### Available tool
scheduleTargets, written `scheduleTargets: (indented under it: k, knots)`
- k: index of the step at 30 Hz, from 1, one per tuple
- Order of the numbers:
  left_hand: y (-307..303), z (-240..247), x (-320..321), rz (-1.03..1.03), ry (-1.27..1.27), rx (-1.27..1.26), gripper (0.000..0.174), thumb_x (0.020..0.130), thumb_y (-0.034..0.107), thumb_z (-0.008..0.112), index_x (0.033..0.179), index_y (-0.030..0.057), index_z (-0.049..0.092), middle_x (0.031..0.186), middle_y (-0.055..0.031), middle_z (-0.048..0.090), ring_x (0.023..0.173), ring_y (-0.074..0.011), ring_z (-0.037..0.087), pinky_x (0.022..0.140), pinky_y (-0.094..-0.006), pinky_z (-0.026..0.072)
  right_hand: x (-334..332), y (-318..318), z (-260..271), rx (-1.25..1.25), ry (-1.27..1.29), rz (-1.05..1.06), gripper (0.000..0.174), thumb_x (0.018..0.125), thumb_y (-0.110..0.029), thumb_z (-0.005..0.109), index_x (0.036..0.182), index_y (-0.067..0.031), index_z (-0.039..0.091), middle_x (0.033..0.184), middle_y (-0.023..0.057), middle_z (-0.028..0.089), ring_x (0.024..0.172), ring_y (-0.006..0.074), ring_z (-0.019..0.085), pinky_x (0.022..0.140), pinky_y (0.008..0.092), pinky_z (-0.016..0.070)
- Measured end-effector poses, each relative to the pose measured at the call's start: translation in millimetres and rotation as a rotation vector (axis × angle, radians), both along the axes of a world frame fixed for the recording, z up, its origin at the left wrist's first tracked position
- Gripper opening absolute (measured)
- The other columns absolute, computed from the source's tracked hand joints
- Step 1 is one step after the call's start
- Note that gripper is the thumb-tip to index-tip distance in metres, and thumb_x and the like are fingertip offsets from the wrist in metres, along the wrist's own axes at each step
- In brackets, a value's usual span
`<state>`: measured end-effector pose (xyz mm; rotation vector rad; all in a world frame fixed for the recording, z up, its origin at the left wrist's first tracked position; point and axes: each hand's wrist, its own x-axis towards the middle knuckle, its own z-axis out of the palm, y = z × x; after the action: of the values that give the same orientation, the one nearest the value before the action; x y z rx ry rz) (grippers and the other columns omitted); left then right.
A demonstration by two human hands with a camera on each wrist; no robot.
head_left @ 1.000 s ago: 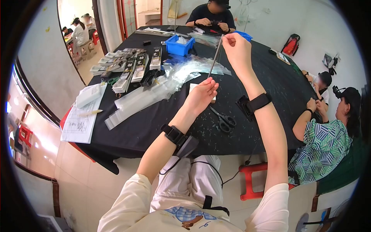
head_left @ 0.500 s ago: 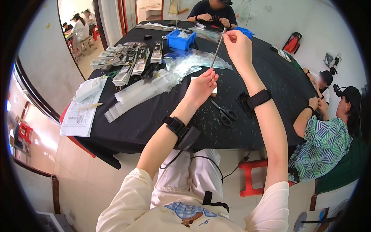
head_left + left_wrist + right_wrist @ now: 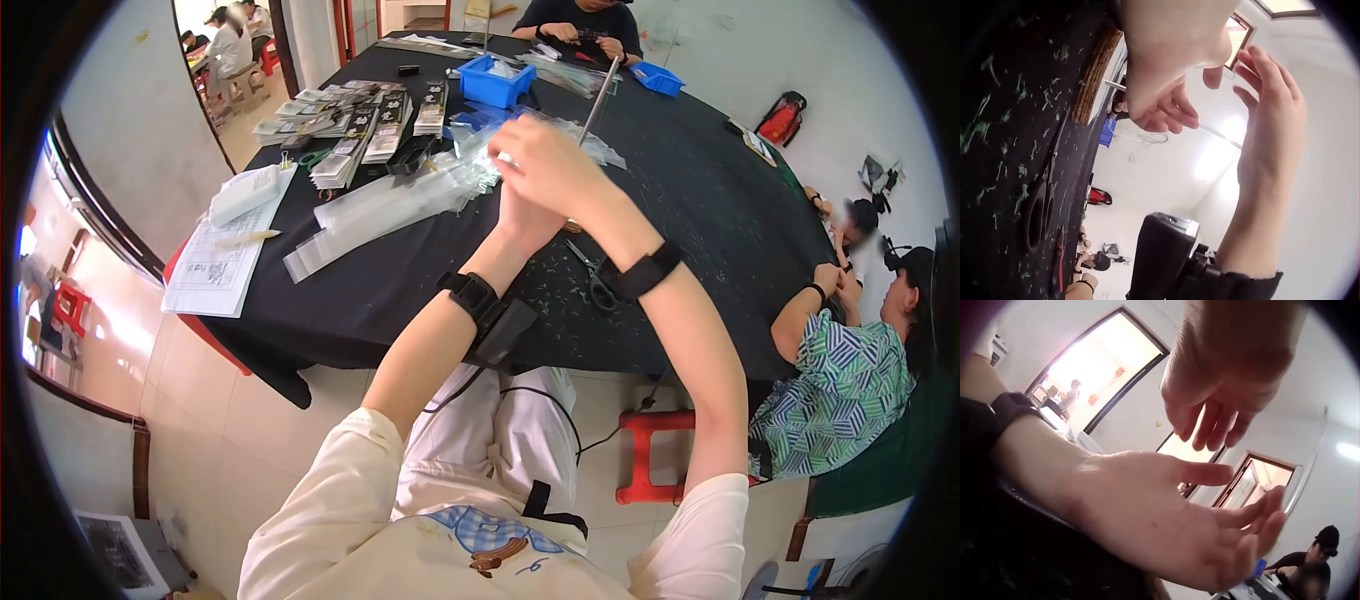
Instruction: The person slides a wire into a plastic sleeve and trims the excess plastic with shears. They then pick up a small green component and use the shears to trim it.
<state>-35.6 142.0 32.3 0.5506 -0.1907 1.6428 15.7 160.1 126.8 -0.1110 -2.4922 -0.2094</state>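
At the far left of the table (image 3: 690, 190), a sheet (image 3: 205, 265) is lying with a white box (image 3: 243, 195) and a pen (image 3: 248, 238) on it. Just right of these, printed packs (image 3: 388, 125) are spreading in a loose pile, and clear sleeves (image 3: 385, 220) are lying in front of them. A blue bin (image 3: 490, 92) is standing behind the sleeves.

The left hand (image 3: 525, 218) is holding the rod (image 3: 603, 95), its palm turning upward and its fingers curling round it. The rod is slanting up out of the hand, away to the right; in the left wrist view its other end is showing in front of a brown-edged block (image 3: 1094, 87), and whether they are touching I cannot tell. The right hand (image 3: 560, 165) is hovering over the left wrist and palm, apart from them, its fingers hanging relaxed and slightly parted.

Right of the hands, black scissors (image 3: 600, 292) are lying near the right wristband (image 3: 650, 270), among scattered green scraps. A second bin (image 3: 657, 80) is sitting at the far edge beside a seated person (image 3: 590, 22). At the right, someone in a patterned shirt (image 3: 835, 390) is sitting at the table.
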Motion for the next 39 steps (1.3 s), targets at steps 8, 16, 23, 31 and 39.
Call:
scheduleTargets:
  k: [8, 16, 23, 31, 39]
  knots:
    - [18, -21, -19, -0.178, 0.162, -0.052, 0.045, 0.091, 0.04, 0.045, 0.123, 0.0079, 0.05, 0.112, -0.0019, 0.058, 0.107, -0.0174, 0.05, 0.088, -0.0353, 0.0369, -59, -16, -53, -0.067, -0.622, -0.131, 0.025, 0.077, -0.016, 0.061, 0.099, -0.0061, 0.059, 0.098, 0.0125, 0.061, 0.09, 0.0328, 0.06, 0.078, 0.0419, 0.0483]
    - [3, -4, -14, -0.107, 0.161, -0.188, 0.036, 0.091, 0.03, 0.041, 0.118, 0.0076, 0.052, 0.105, -0.0006, 0.059, 0.1, -0.0163, 0.052, 0.084, -0.0337, 0.0381, -74, -28, -72, -0.167, -0.758, -0.078, 0.034, 0.076, -0.011, 0.061, 0.11, -0.0086, 0.058, 0.108, 0.0066, 0.06, 0.099, 0.0276, 0.058, 0.082, 0.041, 0.0468]
    - [2, -4, -15, -0.102, 0.15, -0.174, 0.034, 0.091, 0.029, 0.042, 0.115, 0.0075, 0.053, 0.103, -0.0011, 0.059, 0.098, -0.0175, 0.052, 0.083, -0.0341, 0.0392, -80, -28, -95, -0.147, -0.456, 0.164, 0.021, 0.076, -0.008, 0.058, 0.096, -0.008, 0.063, 0.11, 0.0031, 0.06, 0.109, 0.02, 0.052, 0.083, 0.0374, 0.0438]
    - [2, -3, -13, -0.052, 0.175, -0.22, 0.033, 0.087, 0.03, 0.044, 0.109, 0.0086, 0.055, 0.1, 0.0005, 0.058, 0.093, -0.0154, 0.052, 0.079, -0.0309, 0.0366, -88, -38, -86, -0.267, -0.535, 0.232, 0.014, 0.074, -0.004, 0.056, 0.087, -0.0063, 0.063, 0.086, 0.0138, 0.064, 0.081, 0.033, 0.061, 0.073, 0.0413, 0.0477]
    - [6, -9, -18, -0.12, 0.132, -0.138, 0.033, 0.091, 0.027, 0.042, 0.115, 0.0069, 0.053, 0.1, -0.0014, 0.06, 0.094, -0.0181, 0.054, 0.082, -0.0339, 0.04, -79, -31, -70, -0.479, -0.021, 0.298, 0.009, 0.079, -0.006, 0.053, 0.087, -0.0027, 0.056, 0.079, 0.0142, 0.062, 0.072, 0.0294, 0.062, 0.065, 0.0365, 0.0492]
